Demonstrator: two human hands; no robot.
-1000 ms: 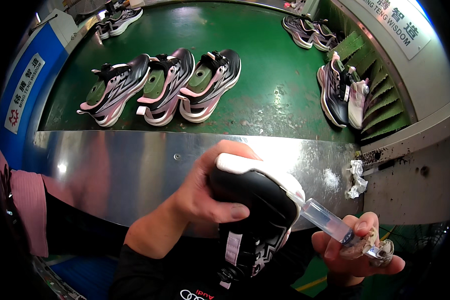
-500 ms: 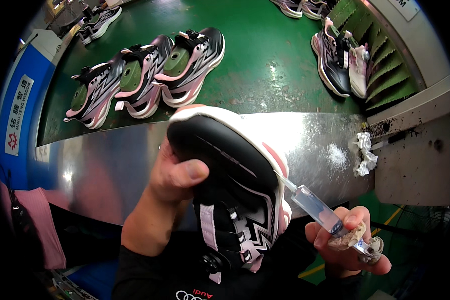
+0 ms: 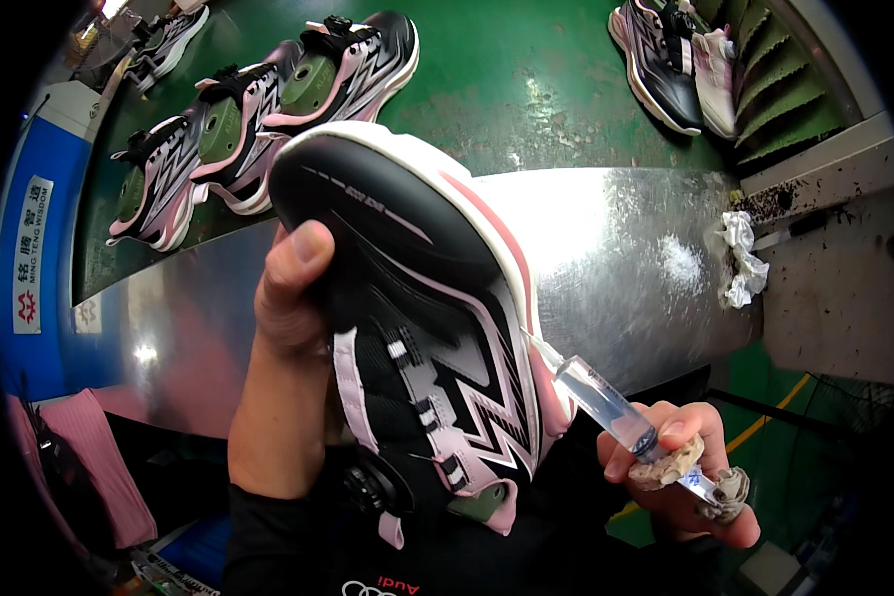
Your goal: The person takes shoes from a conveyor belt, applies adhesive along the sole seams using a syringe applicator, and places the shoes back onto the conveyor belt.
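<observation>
My left hand (image 3: 293, 283) grips a black, white and pink sneaker (image 3: 407, 238) near its toe, thumb on the black upper. The shoe is held up before me, its side turned partly toward me, with a round black dial at the collar. In my right hand (image 3: 670, 462) is a clear syringe (image 3: 606, 405) with a bluish-clear fill. Tan wrapping covers its flange and plunger end. Its pale nozzle tip points at the seam between the upper and the white-pink sole; the tip appears to touch there. My left fingers behind the shoe are hidden.
Several similar sneakers with green inserts (image 3: 228, 134) stand in a row on the green conveyor belt (image 3: 517, 89). Two more shoes (image 3: 656, 70) lie by green flaps at right. A metal ledge (image 3: 616, 258) runs in front, with crumpled white paper (image 3: 743, 260) at its right end.
The sneaker has turned and shows more of its side. The syringe tip sits farther back along the sole seam. The view has shifted, so the belt shoes appear higher.
</observation>
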